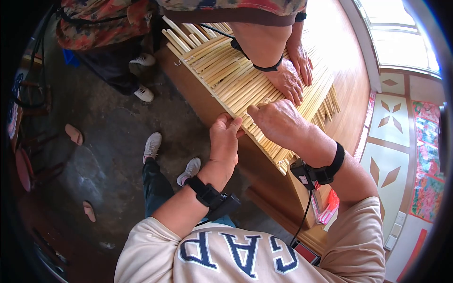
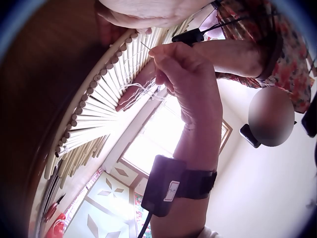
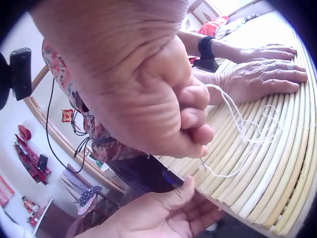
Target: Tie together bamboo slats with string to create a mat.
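Note:
A mat of pale, round sticks [image 1: 240,87] lies over the edge of a wooden table, with a thin strip along its near edge. My left hand [image 1: 224,141] grips that edge, thumb above and fingers underneath, as the right wrist view also shows. Just over the mat, my right hand [image 1: 278,120] pinches a needle [image 3: 203,164] between thumb and fingertips, its point downward near the edge. White thread [image 3: 242,133] trails from the needle in loose loops across the sticks. Another person's two hands [image 1: 285,80] rest flat on the mat beyond my right hand.
The wooden table [image 1: 351,61] extends to the right towards a window. Scissors [image 2: 51,209] and a red plastic bag [image 2: 57,225] lie beside the mat. Another person [image 1: 106,28] stands at the far left. Slippers [image 1: 74,134] lie on the dark floor.

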A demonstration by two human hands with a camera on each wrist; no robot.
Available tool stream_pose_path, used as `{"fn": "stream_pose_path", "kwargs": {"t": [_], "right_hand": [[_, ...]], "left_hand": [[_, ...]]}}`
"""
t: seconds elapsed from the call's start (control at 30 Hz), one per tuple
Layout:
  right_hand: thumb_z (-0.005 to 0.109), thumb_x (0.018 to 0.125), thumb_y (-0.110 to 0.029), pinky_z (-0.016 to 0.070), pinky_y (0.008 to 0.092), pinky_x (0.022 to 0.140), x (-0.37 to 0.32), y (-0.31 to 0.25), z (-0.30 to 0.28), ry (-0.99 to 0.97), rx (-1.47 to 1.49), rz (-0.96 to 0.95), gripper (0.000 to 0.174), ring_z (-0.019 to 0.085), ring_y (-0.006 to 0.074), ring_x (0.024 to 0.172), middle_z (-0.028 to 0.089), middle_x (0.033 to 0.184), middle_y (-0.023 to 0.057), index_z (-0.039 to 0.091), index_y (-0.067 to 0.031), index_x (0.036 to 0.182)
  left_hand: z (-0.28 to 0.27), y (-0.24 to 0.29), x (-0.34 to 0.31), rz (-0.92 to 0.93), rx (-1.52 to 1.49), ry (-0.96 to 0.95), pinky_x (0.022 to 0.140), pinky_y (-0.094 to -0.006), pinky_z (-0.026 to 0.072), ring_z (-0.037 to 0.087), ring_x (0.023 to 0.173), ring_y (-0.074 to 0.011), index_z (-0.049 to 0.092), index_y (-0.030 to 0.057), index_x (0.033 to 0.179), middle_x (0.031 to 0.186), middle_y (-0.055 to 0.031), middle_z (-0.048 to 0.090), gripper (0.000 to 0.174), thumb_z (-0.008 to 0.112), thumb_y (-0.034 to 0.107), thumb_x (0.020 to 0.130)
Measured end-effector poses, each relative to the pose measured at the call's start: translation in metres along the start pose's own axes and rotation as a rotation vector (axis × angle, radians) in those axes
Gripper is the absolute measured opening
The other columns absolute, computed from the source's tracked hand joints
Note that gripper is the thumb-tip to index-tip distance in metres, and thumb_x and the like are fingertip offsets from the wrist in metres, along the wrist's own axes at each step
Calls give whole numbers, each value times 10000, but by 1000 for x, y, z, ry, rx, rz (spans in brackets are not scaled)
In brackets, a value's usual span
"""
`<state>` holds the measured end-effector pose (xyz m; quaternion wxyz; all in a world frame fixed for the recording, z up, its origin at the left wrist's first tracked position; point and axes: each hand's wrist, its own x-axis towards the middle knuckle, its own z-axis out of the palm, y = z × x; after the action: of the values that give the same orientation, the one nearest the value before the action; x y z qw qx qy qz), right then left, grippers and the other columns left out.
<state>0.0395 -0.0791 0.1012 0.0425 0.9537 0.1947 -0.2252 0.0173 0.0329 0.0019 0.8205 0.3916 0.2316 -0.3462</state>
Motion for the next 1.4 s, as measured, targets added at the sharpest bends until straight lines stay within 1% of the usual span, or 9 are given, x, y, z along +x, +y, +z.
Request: {"fn": "stream_pose_path", "kwargs": {"t": [0.07,0.47,0.73,0.9,1.0,1.27,1.3,1.33,1.4], "right_hand": [[535,703,-127,469,388,491,0,0,1,-12,-7,-10,148,596,311,552,559,564,150,535,16,742],[537,686,-131,468,392,501,4,-1,5,2,32,0,141,597,316,565,569,581,156,554,9,697],[537,685,-118,469,392,502,4,0,6,-3,41,-2,134,597,320,571,575,595,160,553,14,698],[534,683,-103,462,391,463,3,8,4,2,60,-32,144,587,329,535,549,546,176,529,38,714],[531,691,-105,457,391,450,1,7,2,17,24,-67,145,583,330,521,538,525,177,522,40,706],[534,694,-129,457,382,452,-1,5,3,23,19,-70,150,586,308,515,541,526,155,519,20,691],[537,691,-134,457,380,452,-2,6,3,35,36,-51,150,585,303,512,541,524,149,518,15,692],[537,691,-134,457,380,452,-2,7,2,34,34,-47,150,585,303,512,541,524,149,518,15,692],[538,693,-134,458,384,452,-2,8,-2,2,10,-105,150,584,304,510,537,518,141,516,14,705]], "left_hand": [[1,-2,0,8,-14,20,673,-236,444,535,754,-101,535,28,952,863,-42,573,110,505,40,847],[0,-8,5,41,-4,32,629,-221,438,526,704,-84,539,9,911,827,-40,581,79,501,16,842],[0,-4,4,34,8,24,628,-219,446,532,722,-82,538,-5,932,846,-48,586,101,499,0,840],[1,-3,4,45,20,33,646,-229,466,545,733,-90,531,-16,956,862,-58,587,121,500,-4,839],[0,-3,3,52,42,3,641,-229,453,541,732,-93,524,6,932,854,-49,581,92,506,27,845],[2,-12,5,188,314,61,636,-222,462,541,742,-93,487,-6,966,883,-56,575,119,493,24,851],[3,-14,5,188,314,59,636,-222,462,541,742,-93,487,-6,966,883,-56,575,119,493,24,851],[4,-17,3,245,245,57,641,-223,462,541,748,-94,472,-4,981,895,-60,575,130,489,27,855],[6,-19,2,301,175,54,646,-224,462,541,755,-95,457,-2,996,906,-65,574,143,484,29,859]]}}
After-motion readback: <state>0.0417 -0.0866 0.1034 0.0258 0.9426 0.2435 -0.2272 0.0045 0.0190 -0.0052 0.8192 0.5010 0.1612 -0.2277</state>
